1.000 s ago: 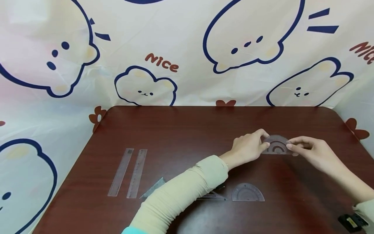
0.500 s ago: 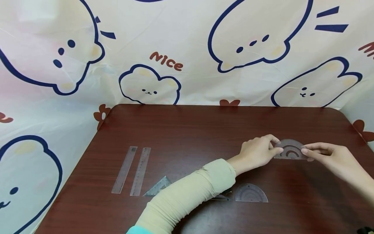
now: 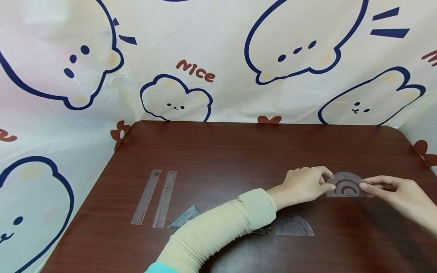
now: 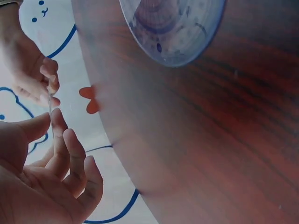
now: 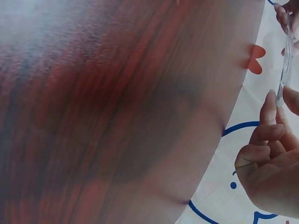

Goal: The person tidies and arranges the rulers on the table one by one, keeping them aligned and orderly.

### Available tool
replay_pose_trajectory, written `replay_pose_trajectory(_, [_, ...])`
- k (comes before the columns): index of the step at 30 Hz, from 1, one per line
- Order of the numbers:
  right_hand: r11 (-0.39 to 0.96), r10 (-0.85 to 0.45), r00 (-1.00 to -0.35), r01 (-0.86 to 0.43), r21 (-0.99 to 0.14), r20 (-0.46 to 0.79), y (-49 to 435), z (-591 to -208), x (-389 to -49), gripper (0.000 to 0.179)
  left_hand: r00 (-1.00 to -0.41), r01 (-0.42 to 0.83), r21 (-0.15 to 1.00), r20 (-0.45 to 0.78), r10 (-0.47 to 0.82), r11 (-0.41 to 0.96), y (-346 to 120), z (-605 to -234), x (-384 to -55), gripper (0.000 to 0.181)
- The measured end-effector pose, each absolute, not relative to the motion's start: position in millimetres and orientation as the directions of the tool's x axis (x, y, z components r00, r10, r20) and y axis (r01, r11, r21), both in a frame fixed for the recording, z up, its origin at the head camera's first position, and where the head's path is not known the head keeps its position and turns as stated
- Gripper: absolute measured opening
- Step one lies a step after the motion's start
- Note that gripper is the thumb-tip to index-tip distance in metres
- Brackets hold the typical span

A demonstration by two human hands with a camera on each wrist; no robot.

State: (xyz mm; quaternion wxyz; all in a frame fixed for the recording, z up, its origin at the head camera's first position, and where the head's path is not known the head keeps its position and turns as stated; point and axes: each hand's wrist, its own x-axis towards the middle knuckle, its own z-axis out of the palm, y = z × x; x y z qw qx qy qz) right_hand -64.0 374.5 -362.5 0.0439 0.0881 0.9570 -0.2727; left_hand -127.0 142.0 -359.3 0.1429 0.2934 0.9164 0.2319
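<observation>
A clear protractor (image 3: 346, 184) is held up above the right side of the table, its flat edge toward me. My left hand (image 3: 307, 184) pinches its left end between thumb and finger. At the other end, my right hand (image 3: 397, 191) pinches the curved rim the same way. In the right wrist view the protractor (image 5: 284, 60) appears edge-on between both hands. A second clear protractor (image 3: 294, 225) lies on the table below them, near my left forearm; its rounded part also shows large in the left wrist view.
Two clear rulers (image 3: 146, 197) lie side by side at the left of the brown table (image 3: 232, 151). A bluish set square (image 3: 186, 216) and another piece beside it are partly covered by my left sleeve (image 3: 222, 227). A patterned cloth (image 3: 225, 98) hangs behind.
Both hands have moved the held protractor to the right and closer to me. The head view has shifted slightly. The rulers and second protractor lie as before.
</observation>
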Motion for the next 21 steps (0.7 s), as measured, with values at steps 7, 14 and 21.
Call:
replay_pose_trajectory(7, [0.85, 0.152, -0.98, 0.195, -0.489, -0.126, 376, -367, -56, 0.053, -0.774, 0.476, 0.511, -0.143, 0.617, 0.716, 141, -361, -119, 0.032])
replay_pose_trajectory(14, [0.836, 0.09, -0.988, 0.143, -0.529, -0.126, 380, -370, -45, 0.042, -0.76, 0.481, 0.495, -0.175, 0.625, 0.724, 141, -361, -112, 0.031])
replay_pose_trajectory(21, [0.826, 0.075, -0.987, 0.142, -0.545, -0.143, 378, -375, -36, 0.037, -0.748, 0.495, 0.459, -0.207, 0.63, 0.738, 141, -364, -106, 0.027])
